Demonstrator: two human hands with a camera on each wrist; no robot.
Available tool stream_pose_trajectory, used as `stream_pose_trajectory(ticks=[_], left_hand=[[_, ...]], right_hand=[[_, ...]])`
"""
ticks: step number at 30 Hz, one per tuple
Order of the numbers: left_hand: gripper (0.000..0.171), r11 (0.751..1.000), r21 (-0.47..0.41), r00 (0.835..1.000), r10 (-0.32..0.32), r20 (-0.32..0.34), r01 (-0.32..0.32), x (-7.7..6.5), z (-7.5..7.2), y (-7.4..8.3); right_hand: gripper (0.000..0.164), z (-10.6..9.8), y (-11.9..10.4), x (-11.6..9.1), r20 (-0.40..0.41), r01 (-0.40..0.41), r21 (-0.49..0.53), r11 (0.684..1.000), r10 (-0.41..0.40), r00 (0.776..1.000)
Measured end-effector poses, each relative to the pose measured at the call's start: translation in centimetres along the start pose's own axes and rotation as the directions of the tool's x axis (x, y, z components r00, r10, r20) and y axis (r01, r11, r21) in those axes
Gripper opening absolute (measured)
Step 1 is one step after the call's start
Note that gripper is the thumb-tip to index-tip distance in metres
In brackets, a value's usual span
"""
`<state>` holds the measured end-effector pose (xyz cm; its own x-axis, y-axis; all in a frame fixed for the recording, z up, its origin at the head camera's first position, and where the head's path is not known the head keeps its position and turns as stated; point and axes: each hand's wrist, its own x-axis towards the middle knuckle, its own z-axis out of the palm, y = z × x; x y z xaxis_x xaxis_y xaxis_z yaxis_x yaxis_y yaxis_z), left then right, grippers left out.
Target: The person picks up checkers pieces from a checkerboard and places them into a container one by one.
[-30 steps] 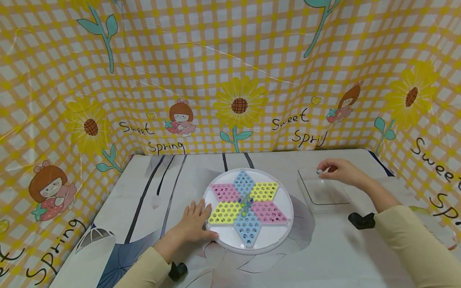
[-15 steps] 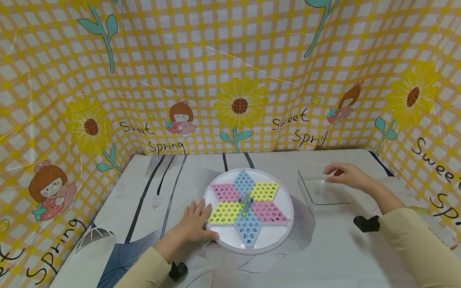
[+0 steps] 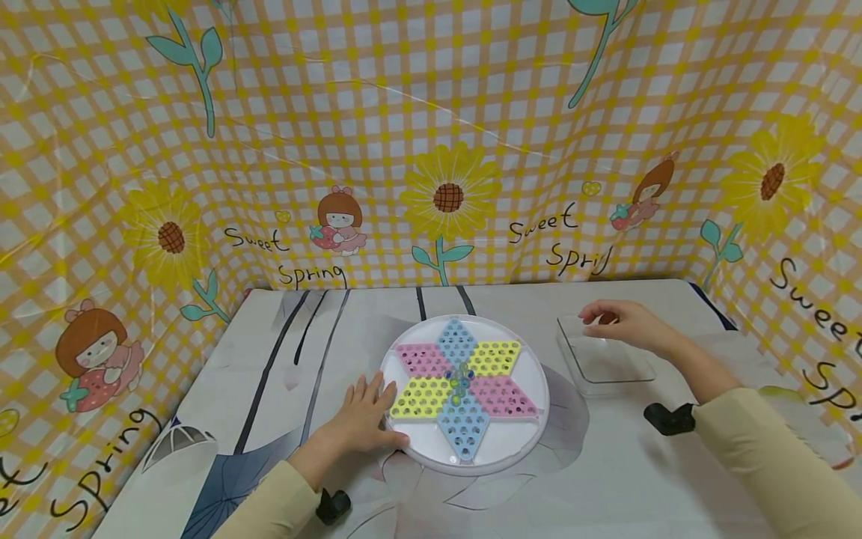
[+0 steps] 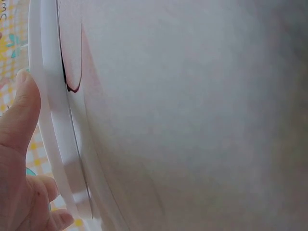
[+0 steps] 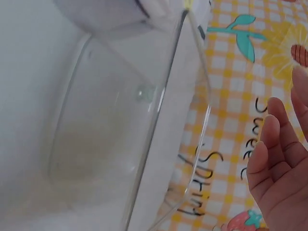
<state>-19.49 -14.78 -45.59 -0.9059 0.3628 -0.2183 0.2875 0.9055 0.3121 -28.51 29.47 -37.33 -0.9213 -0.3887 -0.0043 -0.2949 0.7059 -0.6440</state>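
My left hand (image 3: 365, 418) rests with spread fingers on the left rim of a round white Chinese checkers board (image 3: 411, 449). In the left wrist view the thumb (image 4: 26, 103) lies along the board's edge (image 4: 50, 101). Several glass marbles (image 3: 461, 383) cluster at the middle of the board's star. My right hand (image 3: 629, 323) hovers over the far side of a clear rectangular box (image 3: 609, 383). Its fingers (image 5: 272, 156) are loosely bent, and nothing shows between them. In the right wrist view a pale greenish marble (image 5: 144, 93) lies inside the box.
A white patterned cloth (image 3: 303, 449) covers the table. Behind and at both sides hangs a yellow checked curtain (image 3: 377, 112) with sunflowers. The box stands to the right of the board, with a gap between them.
One second ago my right hand pinched a pale marble over the box; its fingers now hold nothing visible. The hand shifted right, then back left. The left hand has stayed still.
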Motion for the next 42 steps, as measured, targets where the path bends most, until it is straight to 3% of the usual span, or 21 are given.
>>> stream_pose_trajectory(ticks=[12, 18, 25, 32, 42], left_hand=[[0.094, 1.0, -0.015, 1.0, -0.005, 0.0, 0.005, 0.0, -0.1, 0.1], [0.1, 0.998, -0.054, 0.999, 0.033, -0.016, -0.033, -0.2, -0.3, 0.1], [0.096, 1.0, -0.025, 1.0, -0.002, 0.002, 0.002, 0.0, -0.2, 0.0], [0.096, 1.0, -0.006, 1.0, 0.001, -0.005, -0.001, 0.0, 0.0, -0.1], [0.094, 1.0, -0.024, 1.0, 0.001, 0.007, 0.0, 0.0, -0.2, 0.0]], right_hand=[[0.038, 3.0, -3.7, 1.6, 0.039, 0.063, 0.044, 0.997, -0.064, 0.997], [0.034, 4.6, -5.0, 2.4, 0.071, 0.103, 0.071, 0.992, -0.108, 0.992], [0.032, 6.8, -5.4, 3.6, 0.095, 0.131, 0.104, 0.986, -0.141, 0.985], [0.033, 9.1, -5.7, 4.9, 0.118, 0.182, 0.124, 0.976, -0.196, 0.974], [0.032, 11.1, -5.9, 6.1, 0.164, 0.178, 0.173, 0.969, -0.207, 0.964]])
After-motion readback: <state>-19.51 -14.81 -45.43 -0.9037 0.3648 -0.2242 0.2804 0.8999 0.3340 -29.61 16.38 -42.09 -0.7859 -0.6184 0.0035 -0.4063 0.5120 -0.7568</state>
